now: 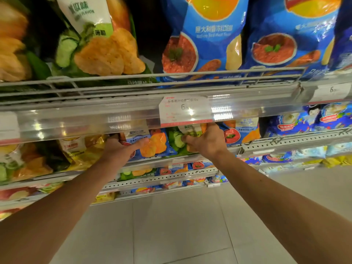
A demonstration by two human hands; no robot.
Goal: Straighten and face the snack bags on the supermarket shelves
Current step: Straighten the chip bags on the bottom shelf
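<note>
Two bare forearms reach up under the price tag [185,110]. Below it, on the second shelf, the left hand [122,149] curls around a blue chip bag [152,141]; just right, the right hand [206,141] grips a green bag [176,139]. Straightening seems underway; next, likely square both bags forward.

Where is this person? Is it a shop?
Yes, most likely a supermarket snack aisle. Rows of crisp bags like this blue bag fill tiered wire shelves, and a price tag is clipped to the shelf edge.
</note>
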